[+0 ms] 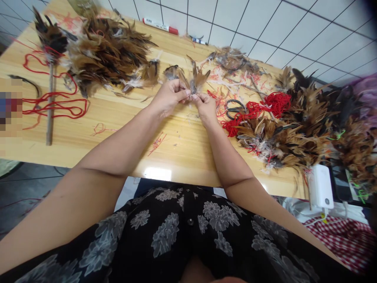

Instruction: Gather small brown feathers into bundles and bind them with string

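Note:
Over the middle of the wooden table, my left hand and my right hand meet at a small bunch of brown feathers. Thumb and fingers of both hands pinch its pale lower end, and the feather tips point away from me. Another small tuft of feathers lies just behind my left hand. To the left spreads a large heap of brown and black feathers. Right of my right hand are red yarn and scissors with dark handles.
A stick with dark feathers tied at its top lies left, beside loose red string. Feather bundles cover the right side. A red marker lies along the tiled wall. A white power bank stands at the right edge.

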The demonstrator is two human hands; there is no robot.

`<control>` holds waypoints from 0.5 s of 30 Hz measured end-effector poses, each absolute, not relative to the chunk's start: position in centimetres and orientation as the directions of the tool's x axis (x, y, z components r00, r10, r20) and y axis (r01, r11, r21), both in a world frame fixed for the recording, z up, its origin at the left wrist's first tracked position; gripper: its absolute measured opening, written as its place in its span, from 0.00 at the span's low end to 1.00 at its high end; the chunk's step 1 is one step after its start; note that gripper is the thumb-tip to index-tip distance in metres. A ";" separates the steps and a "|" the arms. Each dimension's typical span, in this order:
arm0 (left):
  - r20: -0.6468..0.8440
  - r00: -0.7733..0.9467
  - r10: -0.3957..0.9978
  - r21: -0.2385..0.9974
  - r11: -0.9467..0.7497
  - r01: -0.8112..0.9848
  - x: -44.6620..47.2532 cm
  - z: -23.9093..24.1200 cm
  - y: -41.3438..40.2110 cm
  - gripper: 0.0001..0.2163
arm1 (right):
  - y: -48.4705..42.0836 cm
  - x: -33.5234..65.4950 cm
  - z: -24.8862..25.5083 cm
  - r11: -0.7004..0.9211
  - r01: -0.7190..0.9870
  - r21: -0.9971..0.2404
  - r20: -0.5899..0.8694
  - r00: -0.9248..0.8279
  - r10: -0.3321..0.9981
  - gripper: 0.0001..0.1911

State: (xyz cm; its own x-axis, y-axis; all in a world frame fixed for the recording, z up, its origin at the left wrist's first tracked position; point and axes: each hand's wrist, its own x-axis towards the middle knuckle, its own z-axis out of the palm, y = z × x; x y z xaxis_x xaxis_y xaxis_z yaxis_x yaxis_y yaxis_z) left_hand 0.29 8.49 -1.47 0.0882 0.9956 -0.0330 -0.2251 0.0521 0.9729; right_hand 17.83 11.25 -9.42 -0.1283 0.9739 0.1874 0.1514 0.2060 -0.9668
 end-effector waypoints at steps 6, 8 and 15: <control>0.007 0.097 0.995 0.977 0.014 -0.212 -0.1 -2.0 8.9 0.19 | 11.2 17.8 -9.1 0.204 0.105 -0.973 0.189 -0.138 0.972 0.33; 0.019 0.108 0.994 0.978 0.004 -0.210 -0.2 -2.2 9.0 0.18 | 11.2 17.8 -9.0 0.185 0.104 -0.977 0.172 -0.127 0.977 0.32; 0.031 0.136 0.990 0.989 -0.011 -0.150 -0.2 -2.6 9.2 0.21 | 10.9 17.6 -8.7 0.188 0.165 -0.968 0.160 -0.171 0.972 0.29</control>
